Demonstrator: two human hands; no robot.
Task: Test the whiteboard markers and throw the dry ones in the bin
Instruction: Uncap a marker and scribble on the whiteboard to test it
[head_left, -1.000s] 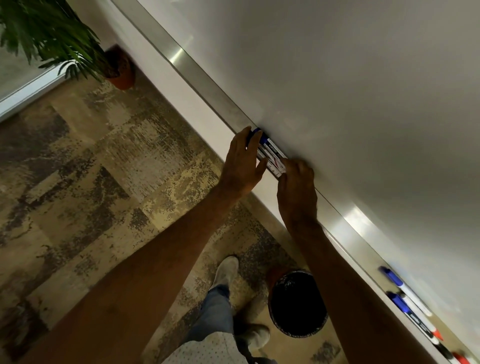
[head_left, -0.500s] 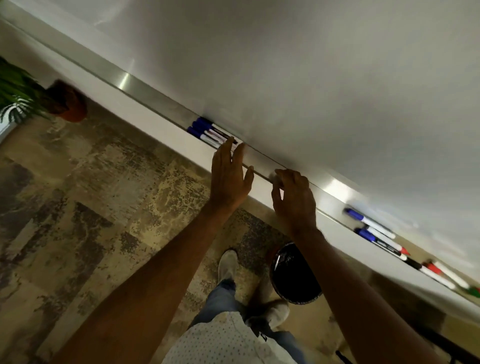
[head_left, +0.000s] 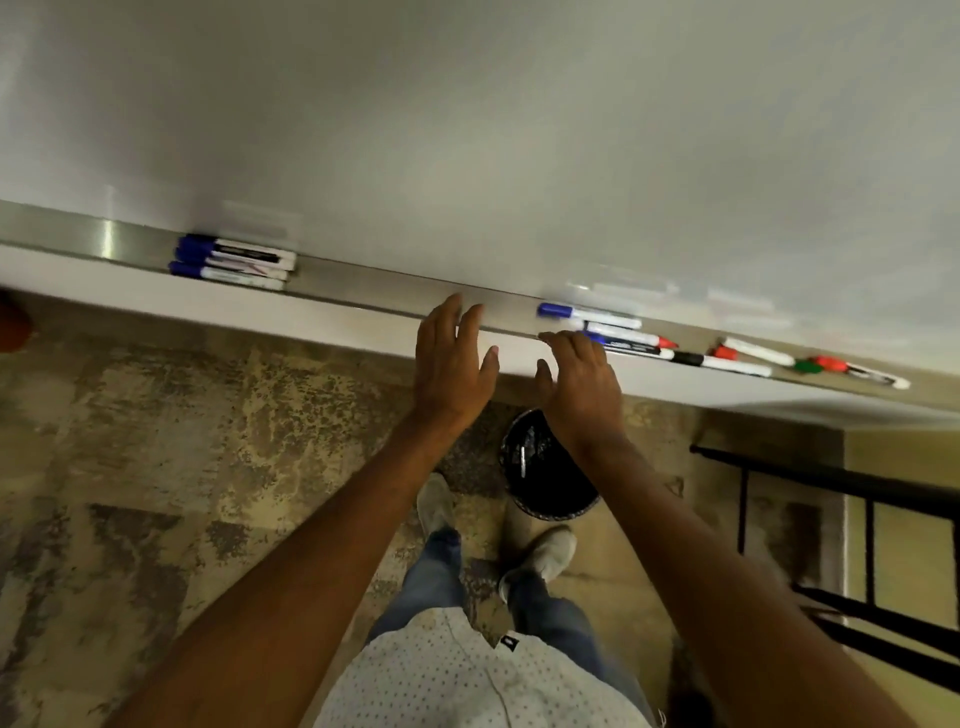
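Left hand (head_left: 453, 364) at frame centre, fingers straight, empty. Right hand (head_left: 582, 384) beside it, fingers relaxed, holding nothing, fingertips just short of the mixed markers (head_left: 675, 348) on the tray (head_left: 363, 286). Three blue-capped markers (head_left: 234, 261) lie upper left. Black bin (head_left: 550, 467) below the hands, contents unclear.

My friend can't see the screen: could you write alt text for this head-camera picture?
Two empty hands, left hand and right hand, reach toward a whiteboard tray holding blue-capped markers and mixed markers; a black bin stands below.
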